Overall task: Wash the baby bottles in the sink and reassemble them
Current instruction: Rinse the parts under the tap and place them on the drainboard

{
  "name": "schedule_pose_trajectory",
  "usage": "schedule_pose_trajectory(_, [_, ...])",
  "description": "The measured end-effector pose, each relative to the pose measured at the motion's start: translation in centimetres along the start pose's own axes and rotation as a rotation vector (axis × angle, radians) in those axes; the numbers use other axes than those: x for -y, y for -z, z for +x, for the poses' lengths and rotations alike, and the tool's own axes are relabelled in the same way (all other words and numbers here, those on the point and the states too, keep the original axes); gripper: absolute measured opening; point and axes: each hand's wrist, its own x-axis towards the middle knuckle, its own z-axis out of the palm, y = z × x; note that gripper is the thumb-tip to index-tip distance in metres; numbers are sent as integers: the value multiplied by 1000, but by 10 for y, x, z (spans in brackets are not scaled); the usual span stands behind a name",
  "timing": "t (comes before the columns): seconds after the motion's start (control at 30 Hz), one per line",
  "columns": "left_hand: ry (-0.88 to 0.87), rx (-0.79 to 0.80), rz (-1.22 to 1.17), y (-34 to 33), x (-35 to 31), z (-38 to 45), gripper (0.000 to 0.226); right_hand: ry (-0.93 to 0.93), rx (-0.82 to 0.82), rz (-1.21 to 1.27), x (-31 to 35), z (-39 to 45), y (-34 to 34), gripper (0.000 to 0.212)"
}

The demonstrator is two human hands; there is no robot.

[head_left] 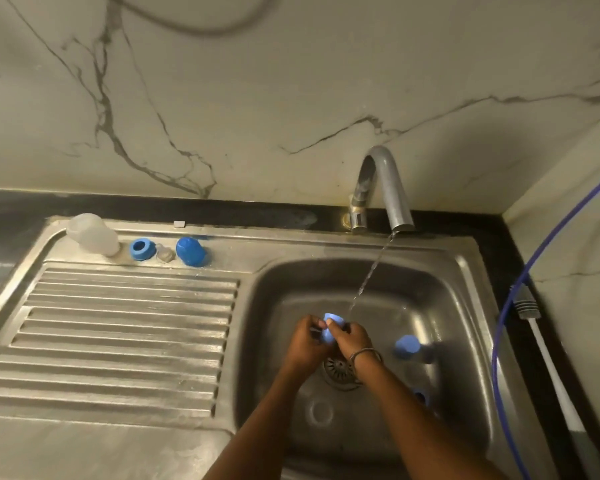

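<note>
stainless steel sink unit (222,441) set in a black counter (11,209), backed by a white marble-veined wall (257,81) that turns a corner at 3 o'clock. ribbed drainboard (125,327) fills the 9 o'clock half; the basin (440,282) lies at 4 o'clock, wet, with the drain strainer (336,367) partly hidden under the wrists. chrome tap (385,188) at 1 o'clock is running, its stream (371,271) falling into the basin just beside the hands.

left hand (307,341) and right hand (350,339) meet over the drain, fingers of both curled round a light blue bottle cap (331,323) held between them. a thin bangle (364,353) sits on the right wrist.

a second blue cap (407,346) lies on the basin floor at 3 o'clock of the hands; another blue part (420,396), blurred, lies near the basin's right wall.

along the drainboard's far ledge at 10 o'clock, in a row: clear bottle body (92,233) on its side, blue screw ring (140,249), clear teat (163,253), blue dome cap (189,251), each just beside the next.

right counter edge carries a blue cable (520,289) and a white cable with grey plug (527,304), near the basin rim.
</note>
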Motion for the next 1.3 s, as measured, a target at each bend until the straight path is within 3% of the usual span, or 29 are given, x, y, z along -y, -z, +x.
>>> schedule_pose_trajectory(0.17, [-112,34,269,13,-16,2,39,115,-115,164,8,-17,25,41])
schedule_pose_trajectory(0.37, [-352,-248,605,64,-25,-5,23,265,-218,220,42,-27,47,41])
schedule_pose_trajectory(0.53, [-326,-365,928,100,-29,-23,21,350,-238,240,62,-28,54,40])
schedule_pose_trajectory(0.7, [-142,-561,850,127,-23,-43,19,428,-255,270,68,-34,54,37])
schedule_pose_trajectory(1.3, [-241,-635,740,144,-5,-52,27,502,-261,238,70,-42,51,41])
